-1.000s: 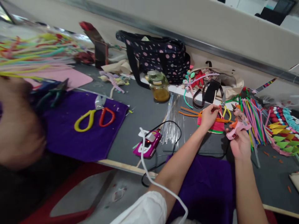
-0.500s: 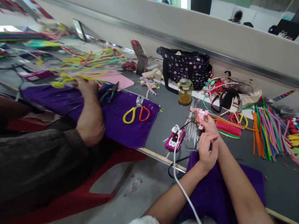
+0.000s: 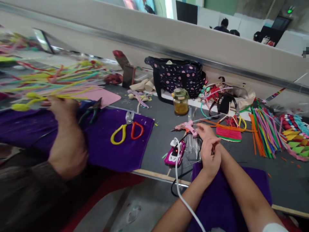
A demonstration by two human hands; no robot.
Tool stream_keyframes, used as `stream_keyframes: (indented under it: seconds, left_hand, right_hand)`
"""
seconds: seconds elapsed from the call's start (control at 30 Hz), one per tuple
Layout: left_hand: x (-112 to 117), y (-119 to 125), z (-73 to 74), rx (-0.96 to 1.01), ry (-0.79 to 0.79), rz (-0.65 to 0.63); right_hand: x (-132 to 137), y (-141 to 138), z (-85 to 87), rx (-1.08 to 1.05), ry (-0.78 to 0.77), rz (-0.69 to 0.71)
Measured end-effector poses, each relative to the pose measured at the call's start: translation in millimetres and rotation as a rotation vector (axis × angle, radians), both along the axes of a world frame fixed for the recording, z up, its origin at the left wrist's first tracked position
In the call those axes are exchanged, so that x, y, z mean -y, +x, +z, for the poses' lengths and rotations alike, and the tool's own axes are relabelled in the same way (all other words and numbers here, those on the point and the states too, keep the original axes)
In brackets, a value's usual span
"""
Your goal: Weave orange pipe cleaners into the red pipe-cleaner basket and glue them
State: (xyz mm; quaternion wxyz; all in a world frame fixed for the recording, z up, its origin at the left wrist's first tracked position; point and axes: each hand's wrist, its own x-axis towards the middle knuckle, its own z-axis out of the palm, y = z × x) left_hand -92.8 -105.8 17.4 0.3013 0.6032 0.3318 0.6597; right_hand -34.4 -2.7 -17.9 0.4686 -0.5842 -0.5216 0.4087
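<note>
A pink hot glue gun [image 3: 190,127] lies on the desk, nozzle to the left, over a bunch of clear glue sticks [image 3: 193,146]. Just right of its handle is my right hand [image 3: 205,131], fingers loosely stretched, holding nothing I can see. My left hand [image 3: 210,151] is in front of the right forearm, with fingers curled inward. A small dark spot shows between them, too small to name. Left of my hands is a magenta power strip [image 3: 175,154] with a white plug and a red light.
Pipe cleaners [image 3: 264,132] lie at right, near a pink-and-green watermelon-slice piece [image 3: 228,133]. Behind stand a glass jar [image 3: 181,101] and dotted bag [image 3: 180,75]. At left, scissors [image 3: 130,129] rest on purple cloth [image 3: 123,158]; a co-worker's hand [image 3: 64,108] holds yellow pipe cleaners.
My right hand has let go of the glue gun, which now lies on the desk. The view has swung right, so everything appears further left.
</note>
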Motion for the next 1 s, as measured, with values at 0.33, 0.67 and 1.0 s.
stream_keyframes:
  seconds: [0.33, 0.67, 1.0]
  left_hand:
    - [-55, 72, -3.5, -0.251, -0.284, -0.254]
    - [-63, 106, -33.0, -0.995, -0.231, -0.315]
    - [-67, 97, -27.5, -0.712, -0.118, -0.266]
  right_hand:
    - [104, 167, 3.4, 0.827, -0.307, -0.635]
    - [80, 173, -19.9, 0.716, -0.418, -0.573]
    - [81, 170, -15.2, 0.043, -0.143, -0.583]
